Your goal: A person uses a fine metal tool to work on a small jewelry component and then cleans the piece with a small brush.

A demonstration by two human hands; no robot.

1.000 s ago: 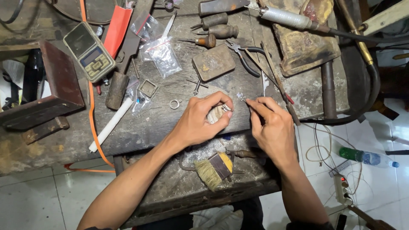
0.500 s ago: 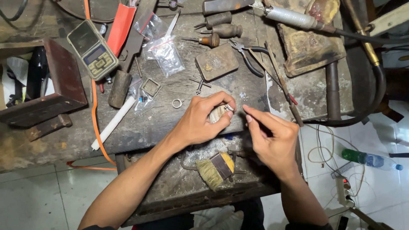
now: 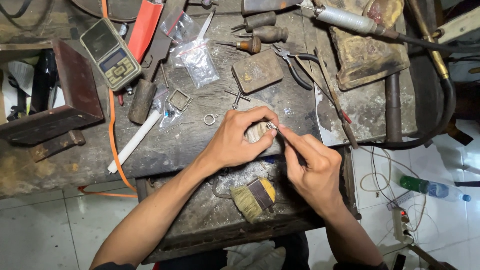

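Left hand [image 3: 235,142]: fingers closed on a small metal piece [image 3: 270,125], pressed against a wooden peg [image 3: 256,132] at the workbench [image 3: 200,135] edge. Right hand [image 3: 312,167]: fingers pinching a thin tool [image 3: 280,132], tip touching the piece. Nearby: ring [image 3: 210,119], brush [image 3: 254,197], pliers [image 3: 292,62].

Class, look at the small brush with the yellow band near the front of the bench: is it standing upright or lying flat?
Lying flat. The small brush with the yellow band rests on its side on the lower shelf of the worn workbench, bristles pointing left, untouched by either hand.

both hands [image 3: 277,150] curled, fingertips meeting — forearms converging
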